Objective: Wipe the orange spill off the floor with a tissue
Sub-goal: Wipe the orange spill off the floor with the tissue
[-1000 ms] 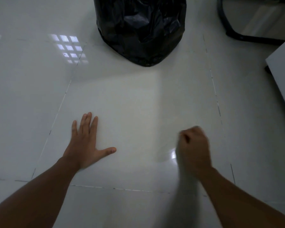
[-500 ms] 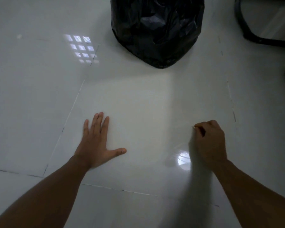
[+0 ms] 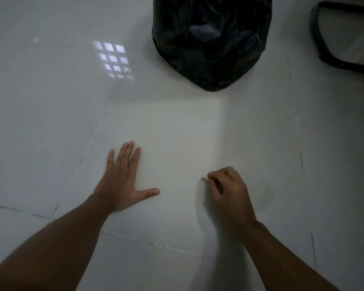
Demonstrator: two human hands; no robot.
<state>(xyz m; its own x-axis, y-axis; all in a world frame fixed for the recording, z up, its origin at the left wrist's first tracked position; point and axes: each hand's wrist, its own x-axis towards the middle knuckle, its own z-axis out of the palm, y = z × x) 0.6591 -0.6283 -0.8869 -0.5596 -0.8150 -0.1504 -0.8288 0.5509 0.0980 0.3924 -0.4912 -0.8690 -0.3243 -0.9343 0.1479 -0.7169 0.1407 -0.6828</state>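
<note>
My left hand [image 3: 122, 179] lies flat on the white tiled floor [image 3: 177, 131], fingers spread, holding nothing. My right hand [image 3: 227, 190] is closed low over the floor to the right of it, and a small pale scrap of tissue [image 3: 205, 177] peeks out at its fingertips. No orange spill is visible on the tiles in this dim light. A faint dull smear [image 3: 266, 195] shows on the floor just right of my right hand.
A full black rubbish bag [image 3: 210, 38] stands on the floor straight ahead. A black chair base [image 3: 324, 47] curves in at the top right. A ceiling light reflection [image 3: 112, 58] glares on the tiles at the upper left.
My right hand has slid left and a little nearer across the floor, still closed. The view has shifted, so the bag sits further right. My left hand stays flat.
</note>
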